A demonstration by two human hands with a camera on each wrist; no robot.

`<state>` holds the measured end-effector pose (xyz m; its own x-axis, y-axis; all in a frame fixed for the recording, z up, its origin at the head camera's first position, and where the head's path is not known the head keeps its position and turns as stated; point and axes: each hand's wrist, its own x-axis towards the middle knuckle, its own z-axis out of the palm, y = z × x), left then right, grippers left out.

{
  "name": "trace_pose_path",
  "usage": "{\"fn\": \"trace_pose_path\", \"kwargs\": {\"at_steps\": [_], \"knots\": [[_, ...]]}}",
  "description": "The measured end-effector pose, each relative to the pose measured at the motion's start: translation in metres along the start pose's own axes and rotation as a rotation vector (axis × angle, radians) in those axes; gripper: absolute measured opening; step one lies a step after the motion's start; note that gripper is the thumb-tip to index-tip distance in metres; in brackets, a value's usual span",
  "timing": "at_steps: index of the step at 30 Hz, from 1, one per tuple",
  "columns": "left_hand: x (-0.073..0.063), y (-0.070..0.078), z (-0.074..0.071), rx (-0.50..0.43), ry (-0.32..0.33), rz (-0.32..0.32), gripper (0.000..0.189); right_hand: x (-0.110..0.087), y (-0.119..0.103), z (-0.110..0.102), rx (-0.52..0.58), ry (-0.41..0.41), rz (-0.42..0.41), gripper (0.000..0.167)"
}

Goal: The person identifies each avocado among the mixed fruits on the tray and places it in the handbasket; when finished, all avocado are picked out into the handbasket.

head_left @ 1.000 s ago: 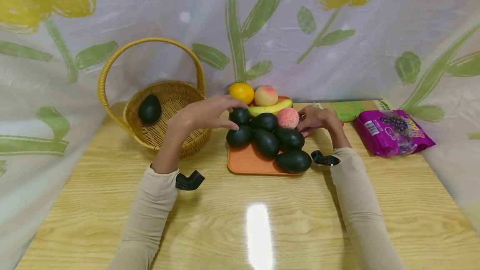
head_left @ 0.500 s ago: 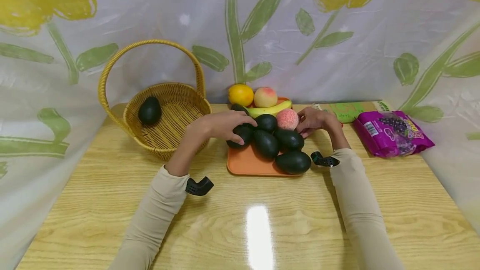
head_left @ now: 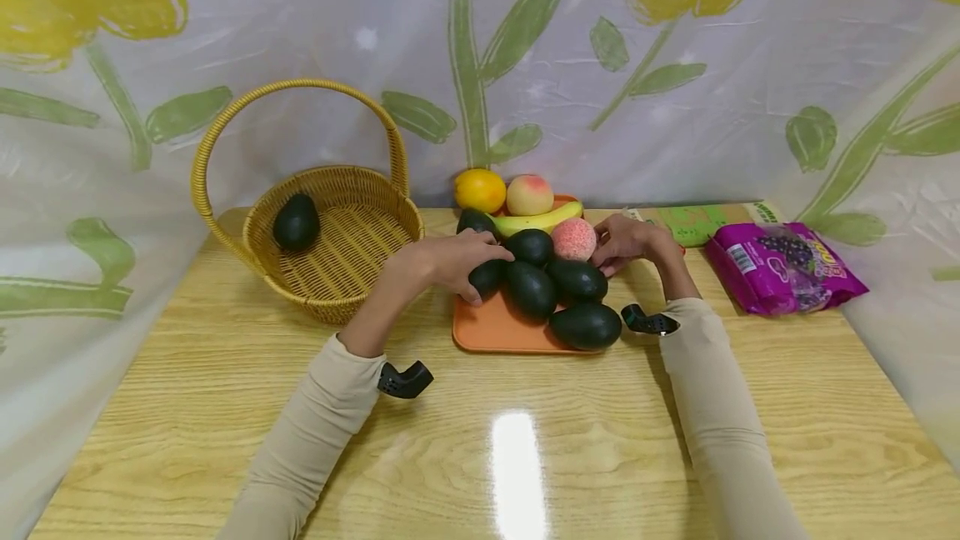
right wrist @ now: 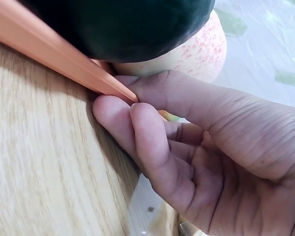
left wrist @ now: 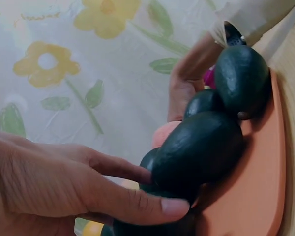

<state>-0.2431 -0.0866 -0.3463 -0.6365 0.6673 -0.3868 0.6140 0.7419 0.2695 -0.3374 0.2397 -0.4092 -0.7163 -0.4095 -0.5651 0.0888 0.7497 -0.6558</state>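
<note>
My left hand [head_left: 450,263] curls round a dark green avocado [head_left: 487,277] at the left side of an orange tray [head_left: 495,332]. In the left wrist view the thumb and a finger of the left hand [left wrist: 83,182] lie along that avocado [left wrist: 152,225], partly covering it. Several more avocados [head_left: 531,290] crowd the tray, beside a banana [head_left: 543,217] and a speckled pink peach [head_left: 574,238]. My right hand [head_left: 628,242] is at the tray's right side. Seen from the right wrist, the right hand [right wrist: 201,147] pinches the tray's edge [right wrist: 113,88] between thumb and fingers.
A wicker basket [head_left: 258,261] with a tall handle stands to the left, one avocado [head_left: 297,223] inside. An orange-yellow fruit [head_left: 480,190] and a pale peach [head_left: 530,194] sit at the back. To the right lie a purple grape-print bag [head_left: 783,267] and a green packet [head_left: 697,223].
My left hand has come down and to the right from above the avocados, and its fingers have closed round the left one. The right hand has stayed at the tray's edge.
</note>
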Motion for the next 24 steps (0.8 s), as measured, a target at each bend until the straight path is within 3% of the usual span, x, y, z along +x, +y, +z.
{"fn": "trace_pose_path", "kwargs": {"at_steps": [7,24], "knots": [[0.0040,0.0000,0.0023,0.080,-0.008,0.008,0.075,0.0003,0.0018,0.0007,-0.003,0.001,-0.002,0.050],[0.0044,-0.0050,0.0031,0.047,0.005,0.006,0.072,0.0001,0.0018,0.0001,-0.005,0.003,-0.009,0.047]]}}
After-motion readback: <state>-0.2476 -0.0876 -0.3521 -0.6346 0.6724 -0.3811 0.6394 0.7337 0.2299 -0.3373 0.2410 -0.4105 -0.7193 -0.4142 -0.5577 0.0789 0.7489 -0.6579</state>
